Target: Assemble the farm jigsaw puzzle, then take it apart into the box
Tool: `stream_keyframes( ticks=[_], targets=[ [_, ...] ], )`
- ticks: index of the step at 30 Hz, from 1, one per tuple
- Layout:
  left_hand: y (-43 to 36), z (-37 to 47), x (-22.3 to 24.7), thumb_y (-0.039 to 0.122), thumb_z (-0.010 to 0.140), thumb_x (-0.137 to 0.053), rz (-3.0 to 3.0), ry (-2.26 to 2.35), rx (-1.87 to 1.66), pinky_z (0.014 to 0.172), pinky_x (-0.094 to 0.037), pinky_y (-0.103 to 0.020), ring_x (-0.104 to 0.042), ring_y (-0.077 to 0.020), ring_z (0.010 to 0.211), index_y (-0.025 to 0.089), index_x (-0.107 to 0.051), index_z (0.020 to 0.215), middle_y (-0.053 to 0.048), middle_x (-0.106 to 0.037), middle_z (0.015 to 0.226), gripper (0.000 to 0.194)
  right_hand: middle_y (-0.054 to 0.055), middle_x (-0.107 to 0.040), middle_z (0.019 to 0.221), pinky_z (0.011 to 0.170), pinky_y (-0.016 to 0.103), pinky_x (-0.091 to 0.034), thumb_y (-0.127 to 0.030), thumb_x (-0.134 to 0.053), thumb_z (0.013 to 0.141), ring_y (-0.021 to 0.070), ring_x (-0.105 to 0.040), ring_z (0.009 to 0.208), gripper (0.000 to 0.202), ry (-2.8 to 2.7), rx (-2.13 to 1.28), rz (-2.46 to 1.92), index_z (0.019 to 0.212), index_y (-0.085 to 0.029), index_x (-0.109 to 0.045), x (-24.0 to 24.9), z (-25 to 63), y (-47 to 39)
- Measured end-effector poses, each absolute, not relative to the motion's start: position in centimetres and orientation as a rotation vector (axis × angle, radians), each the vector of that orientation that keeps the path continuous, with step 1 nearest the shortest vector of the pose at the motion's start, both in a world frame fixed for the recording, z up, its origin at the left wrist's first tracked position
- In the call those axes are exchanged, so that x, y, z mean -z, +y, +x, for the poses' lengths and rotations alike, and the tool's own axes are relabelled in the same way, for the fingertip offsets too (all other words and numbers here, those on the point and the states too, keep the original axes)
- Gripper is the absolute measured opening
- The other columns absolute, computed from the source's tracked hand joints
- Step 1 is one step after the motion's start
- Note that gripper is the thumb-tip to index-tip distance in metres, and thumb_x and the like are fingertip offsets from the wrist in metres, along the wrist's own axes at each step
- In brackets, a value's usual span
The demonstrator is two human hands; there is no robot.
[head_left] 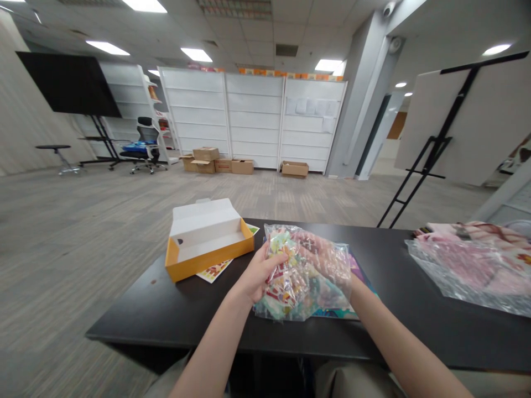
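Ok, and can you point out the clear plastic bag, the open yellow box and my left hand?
Clear plastic bag [292,288]: head view, on its crinkled front.
Open yellow box [211,260]: head view, on its near outer wall.
Left hand [260,271]: head view, near the base of the thumb.

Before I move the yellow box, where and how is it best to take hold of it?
Perhaps pinch the yellow box by its right end wall, coming from above: the rim there is exposed, near the left hand, while the raised white flap at the back may bend.
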State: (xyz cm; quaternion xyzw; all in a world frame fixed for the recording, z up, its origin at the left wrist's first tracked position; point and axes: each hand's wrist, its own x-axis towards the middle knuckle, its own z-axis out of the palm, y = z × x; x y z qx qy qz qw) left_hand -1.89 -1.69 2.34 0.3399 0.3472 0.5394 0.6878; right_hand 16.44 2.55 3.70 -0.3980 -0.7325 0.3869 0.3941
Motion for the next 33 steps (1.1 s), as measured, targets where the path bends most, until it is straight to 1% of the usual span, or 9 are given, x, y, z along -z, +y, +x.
stream_keyframes(
  ticks=[4,9,12,15,21,24,26,29,33],
  targets=[
    [-1.6,-1.5,-2.0,0.022,0.067,-0.084,0.771,0.811,-1.178,0.069,-0.06,-0.033,-0.074,-0.0241,0.076,0.017,-0.062,0.116,-0.008,-0.077,0.094,0.054,0.004,-0.075,0.112,0.093,0.047,-0.055,-0.049,-0.066,0.086,0.0345,-0.068,0.104,0.029,-1.829,-1.037,-1.023,0.108,-0.033,-0.074,-2.8,16.5,3.0],
    [-1.4,-1.5,-1.6,0.022,0.068,-0.085,0.785,0.786,-1.162,0.072,-0.06,-0.034,-0.074,-0.0256,0.082,0.017,-0.065,0.111,-0.009,-0.077,0.097,0.048,0.006,-0.074,0.112,0.095,0.049,-0.054,-0.047,-0.073,0.082,0.0351,-0.068,0.103,0.03,-1.775,-1.119,-1.001,0.108,-0.032,-0.074,-2.1,16.8,3.5],
    [-1.4,-1.5,-1.6,0.022,0.068,-0.086,0.787,0.759,-1.177,0.077,-0.06,-0.035,-0.074,-0.0257,0.087,0.019,-0.064,0.115,-0.009,-0.077,0.1,0.051,0.006,-0.074,0.109,0.095,0.05,-0.053,-0.05,-0.075,0.079,0.0345,-0.067,0.102,0.029,-1.802,-1.016,-1.032,0.101,-0.032,-0.074,-2.3,16.8,3.5],
    [-1.5,-1.5,-1.8,0.023,0.068,-0.087,0.788,0.727,-1.192,0.082,-0.059,-0.036,-0.074,-0.0257,0.089,0.019,-0.063,0.118,-0.009,-0.077,0.101,0.056,0.004,-0.074,0.107,0.092,0.049,-0.054,-0.054,-0.073,0.08,0.0329,-0.067,0.1,0.03,-1.88,-0.987,-1.012,0.101,-0.032,-0.073,-2.7,16.8,3.3],
    [-2.0,-1.6,-2.1,0.025,0.067,-0.089,0.8,0.714,-1.137,0.081,-0.06,-0.037,-0.074,-0.0263,0.089,0.018,-0.059,0.122,-0.011,-0.075,0.107,0.063,0.004,-0.074,0.109,0.098,0.052,-0.051,-0.055,-0.074,0.08,0.0338,-0.067,0.104,0.031,-1.906,-0.992,-0.993,0.102,-0.033,-0.074,-3.2,16.7,2.9],
    [-2.2,-1.5,-2.1,0.021,0.062,-0.092,0.852,0.667,-1.125,0.082,-0.06,-0.038,-0.073,-0.0272,0.094,0.019,-0.058,0.124,-0.011,-0.074,0.111,0.071,0.005,-0.074,0.109,0.099,0.051,-0.052,-0.054,-0.073,0.081,0.0339,-0.068,0.104,0.032,-1.773,-1.019,-1.0,0.103,-0.031,-0.074,-4.2,16.7,2.4],
    [-2.2,-1.4,-2.2,0.019,0.058,-0.093,0.881,0.648,-1.121,0.083,-0.059,-0.038,-0.073,-0.028,0.094,0.017,-0.061,0.121,-0.012,-0.074,0.11,0.071,0.006,-0.074,0.111,0.097,0.049,-0.054,-0.053,-0.072,0.082,0.0332,-0.069,0.104,0.032,-1.707,-1.067,-0.981,0.104,-0.029,-0.074,-4.9,16.8,2.0],
    [-2.1,-1.2,-2.1,0.021,0.058,-0.093,0.887,0.654,-1.107,0.081,-0.059,-0.037,-0.074,-0.0274,0.09,0.015,-0.066,0.112,-0.013,-0.076,0.105,0.061,0.007,-0.075,0.11,0.087,0.047,-0.058,-0.054,-0.071,0.082,0.032,-0.07,0.099,0.034,-1.662,-1.174,-0.977,0.105,-0.028,-0.073,-5.6,17.2,1.8],
    [-1.7,-1.8,-2.2,0.019,0.057,-0.093,0.849,0.681,-1.135,0.075,-0.06,-0.034,-0.075,-0.0248,0.08,0.014,-0.069,0.109,-0.011,-0.077,0.096,0.057,0.006,-0.076,0.103,0.081,0.041,-0.059,-0.054,-0.076,0.077,0.0289,-0.071,0.095,0.037,-1.71,-1.195,-1.021,0.103,-0.027,-0.073,-5.4,18.2,2.6]
  ],
)
